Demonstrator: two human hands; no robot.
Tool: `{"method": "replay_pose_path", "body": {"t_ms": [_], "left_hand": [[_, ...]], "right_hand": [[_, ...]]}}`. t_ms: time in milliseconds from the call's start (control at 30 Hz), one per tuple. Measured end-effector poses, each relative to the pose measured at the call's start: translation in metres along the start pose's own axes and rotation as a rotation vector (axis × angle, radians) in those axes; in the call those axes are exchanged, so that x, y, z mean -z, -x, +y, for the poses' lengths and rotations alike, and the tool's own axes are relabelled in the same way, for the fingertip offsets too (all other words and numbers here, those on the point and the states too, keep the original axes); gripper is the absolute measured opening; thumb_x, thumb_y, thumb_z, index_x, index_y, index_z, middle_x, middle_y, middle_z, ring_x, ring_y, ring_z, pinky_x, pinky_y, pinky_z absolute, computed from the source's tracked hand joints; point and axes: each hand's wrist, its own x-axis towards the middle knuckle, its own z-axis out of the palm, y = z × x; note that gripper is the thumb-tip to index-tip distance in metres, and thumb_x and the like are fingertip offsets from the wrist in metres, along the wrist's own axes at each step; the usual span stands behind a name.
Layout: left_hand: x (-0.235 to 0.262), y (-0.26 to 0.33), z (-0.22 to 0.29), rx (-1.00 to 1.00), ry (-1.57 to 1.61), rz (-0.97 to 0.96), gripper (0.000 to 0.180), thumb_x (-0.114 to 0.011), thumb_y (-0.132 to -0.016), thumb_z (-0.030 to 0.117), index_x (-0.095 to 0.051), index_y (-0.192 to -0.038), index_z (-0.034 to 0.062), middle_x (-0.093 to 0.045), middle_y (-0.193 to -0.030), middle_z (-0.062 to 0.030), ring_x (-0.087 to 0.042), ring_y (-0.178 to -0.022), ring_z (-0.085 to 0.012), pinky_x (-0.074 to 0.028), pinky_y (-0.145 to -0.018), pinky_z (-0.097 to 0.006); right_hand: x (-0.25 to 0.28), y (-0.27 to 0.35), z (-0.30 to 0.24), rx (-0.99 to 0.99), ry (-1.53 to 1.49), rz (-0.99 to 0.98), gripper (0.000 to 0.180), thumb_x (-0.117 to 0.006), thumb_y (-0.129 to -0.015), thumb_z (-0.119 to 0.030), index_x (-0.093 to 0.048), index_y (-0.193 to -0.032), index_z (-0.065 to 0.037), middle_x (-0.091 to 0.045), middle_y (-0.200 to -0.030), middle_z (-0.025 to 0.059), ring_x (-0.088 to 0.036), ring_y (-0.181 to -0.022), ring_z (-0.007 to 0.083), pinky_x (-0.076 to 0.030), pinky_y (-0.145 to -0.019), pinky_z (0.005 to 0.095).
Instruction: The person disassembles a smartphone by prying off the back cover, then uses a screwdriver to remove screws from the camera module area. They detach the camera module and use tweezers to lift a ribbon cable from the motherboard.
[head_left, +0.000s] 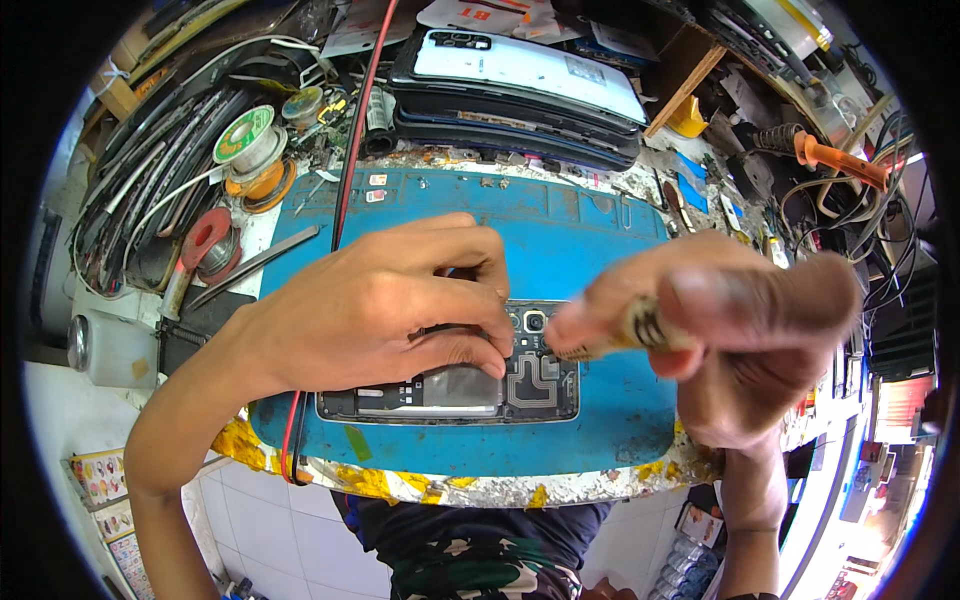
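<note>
An opened smartphone (545, 385) lies on a blue work mat (590, 440); its camera module, dark inner board and grey battery area show. My left hand (400, 305) reaches over the phone from the left. Its thumb and fingertips come together at the phone's middle, and whatever is between them is hidden. On the right, my right hand (730, 330) is raised near the phone's camera end, smeared by motion. Its curled fingers grip a small pale-yellow piece with dark marks (645, 322), whose kind I cannot make out.
Stacked phones (525, 80) stand behind the mat. Solder spools (247, 137), metal tweezers (260, 260) and bundled cables (150, 180) crowd the left. A red cable (362, 110) crosses the mat. An orange-handled soldering iron (840, 158) sits at right. The bench's chipped front edge (510, 487) is near me.
</note>
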Motion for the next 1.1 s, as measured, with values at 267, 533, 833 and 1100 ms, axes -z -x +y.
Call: {"method": "replay_pose_path", "body": {"t_ms": [267,533,833,1100], "left_hand": [[-0.003,-0.001,0.000,0.024,-0.014,0.000,0.016,-0.078,-0.077,0.004,-0.071,-0.091,0.0028,-0.068,-0.090,-0.0061,-0.062,-0.081,-0.0243,-0.051,-0.071,-0.036],[0.000,0.000,0.001,0.079,0.035,0.036,0.015,-0.081,-0.074,0.000,-0.075,-0.089,0.0022,-0.075,-0.088,-0.0056,-0.067,-0.081,-0.0207,-0.055,-0.071,-0.033],[0.001,-0.001,0.005,0.139,0.015,0.069,0.017,-0.081,-0.075,-0.001,-0.075,-0.090,0.0030,-0.075,-0.088,-0.0055,-0.068,-0.078,-0.0198,-0.055,-0.068,-0.032],[-0.001,-0.003,0.011,0.122,-0.061,0.068,0.015,-0.079,-0.078,0.002,-0.075,-0.092,0.0035,-0.075,-0.091,-0.0059,-0.070,-0.080,-0.0204,-0.055,-0.072,-0.032]], "right_hand": [[-0.003,-0.002,-0.005,-0.231,-0.156,0.169,0.041,-0.069,-0.095,-0.029,-0.049,-0.122,-0.006,-0.065,-0.095,0.0202,-0.070,-0.079,0.0252,-0.060,-0.073,0.0369],[-0.005,-0.001,-0.002,-0.252,-0.171,0.223,0.033,-0.068,-0.096,-0.028,-0.053,-0.116,-0.008,-0.062,-0.096,0.0162,-0.064,-0.083,0.0203,-0.055,-0.074,0.0325],[-0.005,-0.002,-0.006,-0.332,-0.191,0.208,0.040,-0.066,-0.097,-0.031,-0.051,-0.126,-0.008,-0.062,-0.106,0.0176,-0.062,-0.087,0.0196,-0.054,-0.078,0.0325],[-0.008,0.001,-0.009,-0.367,-0.159,0.241,0.047,-0.067,-0.097,-0.031,-0.048,-0.130,-0.004,-0.062,-0.113,0.0205,-0.065,-0.098,0.0243,-0.054,-0.080,0.0337]]}}
